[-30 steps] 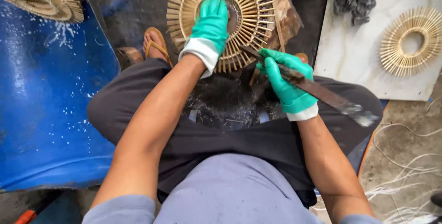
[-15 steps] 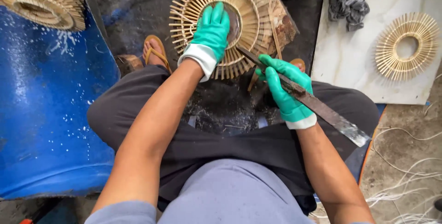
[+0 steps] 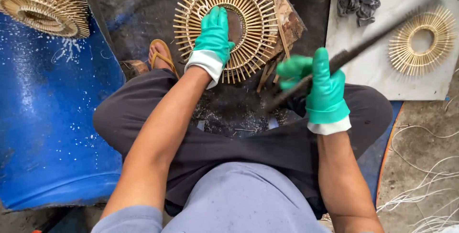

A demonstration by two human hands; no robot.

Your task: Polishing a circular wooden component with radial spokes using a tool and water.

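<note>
I saw left green-gloved hand (image 3: 213, 34) pressed flat, unclenched, on round sunburst bamboo-stick ring (image 3: 227, 22) | right green-gloved hand (image 3: 321, 85) clenched around long dark metal blade (image 3: 356, 51), raised, blurred.

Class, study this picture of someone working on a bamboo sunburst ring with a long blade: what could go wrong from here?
1. The long dark blade in the right hand is raised and blurred, so a stray swing might strike the left hand pressing on the bamboo sunburst ring.
2. The sandalled foot sits close beside the ring.
</note>
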